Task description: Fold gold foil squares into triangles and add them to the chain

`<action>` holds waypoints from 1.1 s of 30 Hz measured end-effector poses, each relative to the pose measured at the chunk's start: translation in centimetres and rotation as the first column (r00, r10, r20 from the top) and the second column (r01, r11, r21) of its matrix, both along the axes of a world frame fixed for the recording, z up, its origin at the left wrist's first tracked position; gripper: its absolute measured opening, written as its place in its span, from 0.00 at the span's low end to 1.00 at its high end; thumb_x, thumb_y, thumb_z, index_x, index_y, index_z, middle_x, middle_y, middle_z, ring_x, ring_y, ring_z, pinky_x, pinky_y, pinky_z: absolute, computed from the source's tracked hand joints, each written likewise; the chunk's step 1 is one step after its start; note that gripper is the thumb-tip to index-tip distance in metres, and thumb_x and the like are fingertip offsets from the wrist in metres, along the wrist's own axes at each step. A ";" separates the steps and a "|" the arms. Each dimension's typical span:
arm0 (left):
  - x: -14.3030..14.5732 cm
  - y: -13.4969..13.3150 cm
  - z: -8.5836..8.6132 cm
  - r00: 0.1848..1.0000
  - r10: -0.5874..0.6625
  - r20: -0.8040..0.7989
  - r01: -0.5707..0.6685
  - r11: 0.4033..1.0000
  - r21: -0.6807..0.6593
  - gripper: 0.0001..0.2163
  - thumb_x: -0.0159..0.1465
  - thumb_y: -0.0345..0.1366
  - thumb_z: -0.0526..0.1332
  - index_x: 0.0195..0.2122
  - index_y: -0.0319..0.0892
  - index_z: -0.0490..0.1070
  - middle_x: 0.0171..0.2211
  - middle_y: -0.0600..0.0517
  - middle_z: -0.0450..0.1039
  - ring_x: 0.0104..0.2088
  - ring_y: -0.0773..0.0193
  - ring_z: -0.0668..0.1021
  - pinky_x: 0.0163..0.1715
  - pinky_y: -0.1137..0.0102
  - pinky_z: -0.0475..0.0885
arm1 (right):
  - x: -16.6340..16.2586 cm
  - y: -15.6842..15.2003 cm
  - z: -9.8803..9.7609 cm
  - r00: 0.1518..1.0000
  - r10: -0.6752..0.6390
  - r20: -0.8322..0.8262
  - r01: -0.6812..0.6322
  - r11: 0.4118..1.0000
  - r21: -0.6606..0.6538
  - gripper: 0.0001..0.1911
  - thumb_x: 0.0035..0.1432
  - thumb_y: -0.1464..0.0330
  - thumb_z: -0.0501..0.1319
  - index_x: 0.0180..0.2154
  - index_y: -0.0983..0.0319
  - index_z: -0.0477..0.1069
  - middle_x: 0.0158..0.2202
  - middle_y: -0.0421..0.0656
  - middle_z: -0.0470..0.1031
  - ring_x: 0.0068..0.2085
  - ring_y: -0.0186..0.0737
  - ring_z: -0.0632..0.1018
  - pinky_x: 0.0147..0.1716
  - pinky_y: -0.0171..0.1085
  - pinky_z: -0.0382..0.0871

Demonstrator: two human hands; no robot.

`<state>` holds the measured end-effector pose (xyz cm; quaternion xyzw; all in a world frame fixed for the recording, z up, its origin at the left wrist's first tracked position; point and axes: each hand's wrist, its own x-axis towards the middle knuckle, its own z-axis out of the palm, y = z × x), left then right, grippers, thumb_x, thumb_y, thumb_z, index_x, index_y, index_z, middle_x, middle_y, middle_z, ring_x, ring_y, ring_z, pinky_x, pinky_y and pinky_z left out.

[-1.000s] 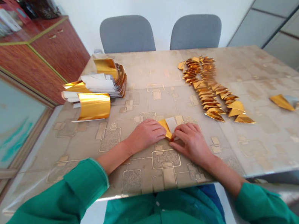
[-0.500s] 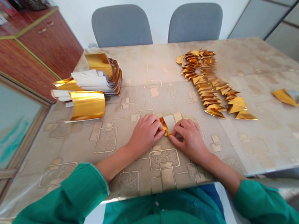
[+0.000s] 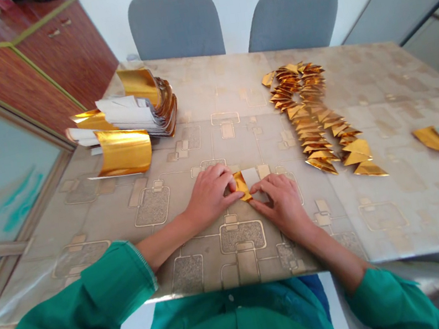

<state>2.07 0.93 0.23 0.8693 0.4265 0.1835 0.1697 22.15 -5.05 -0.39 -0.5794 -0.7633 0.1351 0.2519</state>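
Between my hands, low over the near middle of the table, is a small piece of gold foil paper (image 3: pixel 242 185), partly folded, with a white part showing at its upper right. My left hand (image 3: pixel 213 191) pinches its left side between thumb and fingers. From the right, the thumb and forefinger of my right hand (image 3: pixel 278 199) close on its lower right edge. The fingers hide parts of the paper. At the far left lies a stack of gold-and-white foil sheets (image 3: pixel 131 114), with one curled gold sheet (image 3: pixel 124 151) in front of it.
Right of centre, several folded gold pieces (image 3: pixel 309 121) lie in two curving rows. A gold and silver folded piece (image 3: pixel 434 140) lies farther right on the patterned tablecloth (image 3: pixel 226 152). Two grey chairs (image 3: pixel 175 26) (image 3: pixel 291 15) stand behind the table; a wooden cabinet (image 3: pixel 66 55) is at left.
More of the gold face of the paper shows between my fingers now. My hands have shifted only slightly, and the view has tilted a little downward.
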 end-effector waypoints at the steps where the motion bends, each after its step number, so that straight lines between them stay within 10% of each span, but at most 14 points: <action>1: 0.0 0.0 0.0 1.000 0.012 0.008 -0.012 1.000 -0.005 0.10 0.63 0.41 0.65 0.32 0.41 0.70 0.41 0.50 0.70 0.43 0.57 0.71 0.42 0.63 0.65 | 0.0 0.0 0.1 1.000 0.015 0.009 -0.015 1.000 -0.005 0.04 0.61 0.65 0.64 0.40 0.54 0.75 0.37 0.41 0.72 0.41 0.44 0.69 0.42 0.42 0.56; 29: -0.1 0.9 0.0 0.998 0.052 0.033 -0.051 0.998 -0.031 0.11 0.58 0.42 0.71 0.29 0.41 0.74 0.40 0.51 0.72 0.42 0.58 0.73 0.42 0.64 0.65 | 1.3 -3.0 1.2 0.946 0.213 0.244 -0.249 0.960 0.128 0.12 0.66 0.66 0.58 0.49 0.58 0.75 0.45 0.46 0.76 0.48 0.46 0.70 0.53 0.48 0.60; 33: -0.6 0.1 0.0 0.999 0.021 0.034 -0.026 0.990 0.140 0.08 0.63 0.40 0.67 0.32 0.41 0.75 0.40 0.50 0.73 0.42 0.58 0.73 0.42 0.64 0.67 | 1.3 -3.0 1.1 0.963 0.207 0.171 -0.226 0.969 0.100 0.13 0.67 0.65 0.58 0.48 0.59 0.77 0.44 0.46 0.75 0.47 0.46 0.70 0.50 0.47 0.63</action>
